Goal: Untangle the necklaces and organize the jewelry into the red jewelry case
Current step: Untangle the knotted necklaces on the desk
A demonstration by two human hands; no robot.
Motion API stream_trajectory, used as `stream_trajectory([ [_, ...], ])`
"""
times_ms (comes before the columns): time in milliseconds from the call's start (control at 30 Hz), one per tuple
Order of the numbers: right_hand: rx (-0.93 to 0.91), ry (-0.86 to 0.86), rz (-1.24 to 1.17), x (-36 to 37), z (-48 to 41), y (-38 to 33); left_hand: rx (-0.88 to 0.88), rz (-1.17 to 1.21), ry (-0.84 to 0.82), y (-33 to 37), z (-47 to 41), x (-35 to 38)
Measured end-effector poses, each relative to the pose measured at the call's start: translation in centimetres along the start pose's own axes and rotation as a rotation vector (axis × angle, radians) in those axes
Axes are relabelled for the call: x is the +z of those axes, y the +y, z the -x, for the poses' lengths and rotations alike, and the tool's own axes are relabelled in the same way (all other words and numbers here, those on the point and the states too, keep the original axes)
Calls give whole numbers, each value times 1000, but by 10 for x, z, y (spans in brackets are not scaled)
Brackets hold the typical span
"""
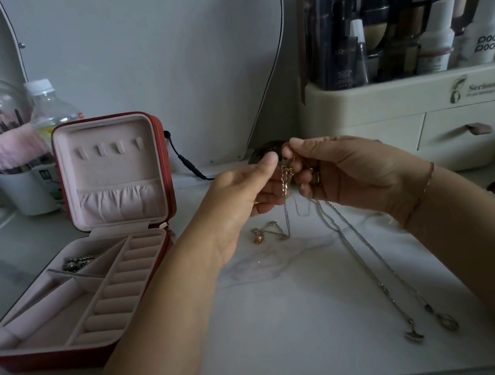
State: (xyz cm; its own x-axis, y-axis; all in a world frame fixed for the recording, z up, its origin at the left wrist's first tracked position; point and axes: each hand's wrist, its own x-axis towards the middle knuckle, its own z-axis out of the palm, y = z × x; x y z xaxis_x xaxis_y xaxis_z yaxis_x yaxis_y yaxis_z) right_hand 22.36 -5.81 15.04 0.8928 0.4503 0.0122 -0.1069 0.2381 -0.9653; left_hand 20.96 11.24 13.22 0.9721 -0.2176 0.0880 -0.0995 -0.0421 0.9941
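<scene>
- Both hands are raised above the desk point(297, 327), close together. The left hand point(249, 187) and right hand point(352, 169) each pinch the knot of chains point(286, 173) with thumb and fingertips.
- From the knot, two silver necklaces point(360, 253) drop to the desk and run toward the person, slanting right. Their pendants point(414, 336) lie at the near end.
- A small gold pendant point(257, 238) rests on the desk below the left hand.
- The red jewelry case point(48, 359) stands open on the person's left, lid upright, well apart from the knot. The left hand is nearer to it.
- One silvery piece point(77, 263) lies in a back compartment.
- Judgement: the tangle sits at the hands and the slack lies along that slant, so freeing a chain likely means drawing it along that line.
</scene>
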Motion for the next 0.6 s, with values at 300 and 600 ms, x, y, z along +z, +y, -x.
stream_trajectory([
  [300,31,113,-31,-1,0,-2,70,-80,66,-3,0,-2],
  [600,97,310,181,0,-2,2,134,83,106,1,-1,-2],
])
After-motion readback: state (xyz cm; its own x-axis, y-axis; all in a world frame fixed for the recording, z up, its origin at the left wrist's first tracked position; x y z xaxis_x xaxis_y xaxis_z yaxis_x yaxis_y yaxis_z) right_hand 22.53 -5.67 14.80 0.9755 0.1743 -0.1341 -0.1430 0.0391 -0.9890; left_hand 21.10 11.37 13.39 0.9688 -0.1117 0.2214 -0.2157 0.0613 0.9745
